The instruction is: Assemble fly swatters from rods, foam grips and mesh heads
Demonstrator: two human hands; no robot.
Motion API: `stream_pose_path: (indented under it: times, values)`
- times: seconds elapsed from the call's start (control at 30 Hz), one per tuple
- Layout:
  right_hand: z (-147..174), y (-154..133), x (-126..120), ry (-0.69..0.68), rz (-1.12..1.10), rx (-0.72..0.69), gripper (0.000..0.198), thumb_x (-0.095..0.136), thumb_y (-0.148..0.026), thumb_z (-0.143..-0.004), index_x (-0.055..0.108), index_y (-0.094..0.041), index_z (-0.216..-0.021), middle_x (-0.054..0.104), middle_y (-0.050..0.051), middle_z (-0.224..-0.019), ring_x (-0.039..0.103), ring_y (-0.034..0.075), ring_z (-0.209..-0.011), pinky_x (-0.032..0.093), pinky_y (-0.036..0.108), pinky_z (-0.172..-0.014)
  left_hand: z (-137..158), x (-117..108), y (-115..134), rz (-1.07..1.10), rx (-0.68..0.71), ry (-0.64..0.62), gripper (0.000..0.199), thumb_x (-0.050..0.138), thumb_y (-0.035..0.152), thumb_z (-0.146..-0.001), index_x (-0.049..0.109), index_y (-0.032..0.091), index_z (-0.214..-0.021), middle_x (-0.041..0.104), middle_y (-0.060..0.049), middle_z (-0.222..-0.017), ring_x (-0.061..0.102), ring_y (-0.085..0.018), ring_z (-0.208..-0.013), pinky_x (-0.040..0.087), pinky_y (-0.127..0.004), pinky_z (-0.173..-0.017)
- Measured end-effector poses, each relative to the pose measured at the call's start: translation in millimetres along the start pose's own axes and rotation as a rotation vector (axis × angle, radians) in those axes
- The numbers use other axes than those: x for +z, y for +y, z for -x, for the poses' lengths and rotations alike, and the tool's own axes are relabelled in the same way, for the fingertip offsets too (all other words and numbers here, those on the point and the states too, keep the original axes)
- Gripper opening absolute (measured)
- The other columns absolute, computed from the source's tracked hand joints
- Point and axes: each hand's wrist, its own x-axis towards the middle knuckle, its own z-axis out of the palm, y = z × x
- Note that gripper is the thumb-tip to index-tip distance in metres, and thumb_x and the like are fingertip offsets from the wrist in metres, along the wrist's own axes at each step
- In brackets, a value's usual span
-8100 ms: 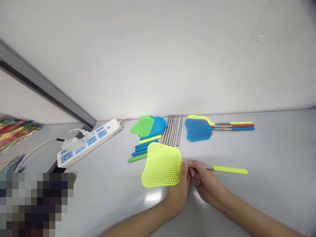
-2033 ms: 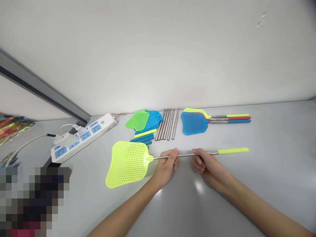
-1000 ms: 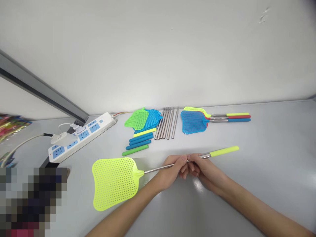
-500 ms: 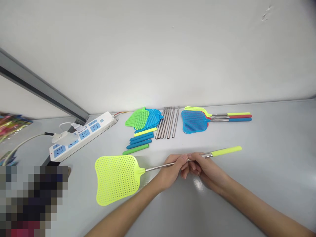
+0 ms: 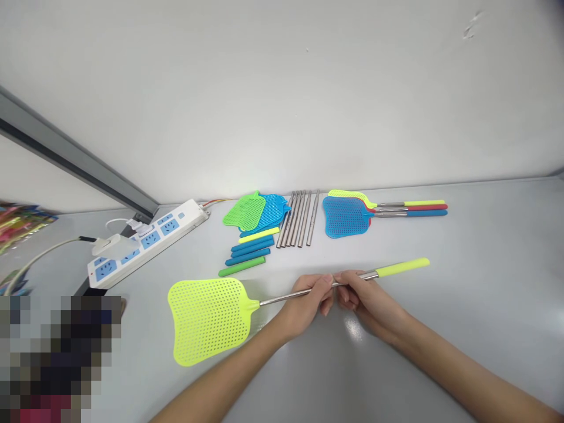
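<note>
Tbl (image 5: 484,252): held swatter (image 5: 274,300) crosswise, head (image 5: 210,320) L.

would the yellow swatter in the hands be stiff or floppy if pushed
The perforated head looks thin, so it is probably light and may flex a little. The metal shaft runs straight, so it should feel fairly stiff. Its smooth, shiny surface might be slightly slippery.

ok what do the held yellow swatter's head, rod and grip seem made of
Head: probably molded plastic, satin, from its regular holes and even color.
Rod: likely metal, polished, from its silvery shine.
Grip: smooth and evenly yellow; plastic or rubbery, the look leaves it open.
</note>
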Motion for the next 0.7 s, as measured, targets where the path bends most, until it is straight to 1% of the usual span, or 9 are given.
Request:
stream_pose_path:
  times: [0.2, 0.4, 0.57, 0.7]
  values:
    - [-0.7, 1.2, -0.4, 0.004, -0.012, -0.002, 0.036, 0.052, -0.025, -0.073, 0.041, -0.017, -0.04, 0.031, -0.004, -0.043, 0.03, 0.009, -0.046, 0.023, 0.027, -0.051, -0.5, -0.8, -4.5, -0.033, -0.018, 0.009, 0.046, 0.031, 0.043, -0.087, 0.04, 0.016, -0.051, 0.038, 0.003, -0.045, 0.036, -0.009, -0.047, 0.029, -0.025, -0.052]
    - [-1.1, 1.1, -1.0, -0.03, -0.009, -0.013, 0.035, 0.051, -0.027, -0.075, 0.043, -0.017, -0.042, 0.028, -0.005, -0.042, 0.03, 0.009, -0.045, 0.022, 0.027, -0.05, -1.7, -0.1, -3.0, -0.01, -0.008, 0.035, 0.047, 0.033, 0.044, -0.086, 0.032, 0.017, -0.048, 0.039, 0.003, -0.044, 0.039, -0.01, -0.048, 0.03, -0.025, -0.054]
    - [-1.7, -0.8, -1.6, -0.048, -0.028, 0.004, 0.037, 0.054, -0.032, -0.076, 0.043, -0.016, -0.045, 0.03, -0.005, -0.044, 0.031, 0.008, -0.045, 0.022, 0.026, -0.049, -2.1, 0.0, -2.6, -0.031, -0.005, 0.07, 0.046, 0.033, 0.045, -0.086, 0.031, 0.018, -0.048, 0.039, 0.003, -0.043, 0.038, -0.01, -0.048, 0.031, -0.025, -0.054]
    - [-1.3, -1.7, -1.8, -0.053, -0.035, 0.002, 0.038, 0.056, -0.036, -0.075, 0.043, -0.016, -0.046, 0.033, -0.004, -0.046, 0.031, 0.008, -0.045, 0.023, 0.026, -0.049, -1.7, 0.3, -3.0, -0.038, -0.016, 0.089, 0.046, 0.034, 0.045, -0.085, 0.033, 0.017, -0.048, 0.038, 0.003, -0.043, 0.038, -0.01, -0.047, 0.031, -0.024, -0.053]
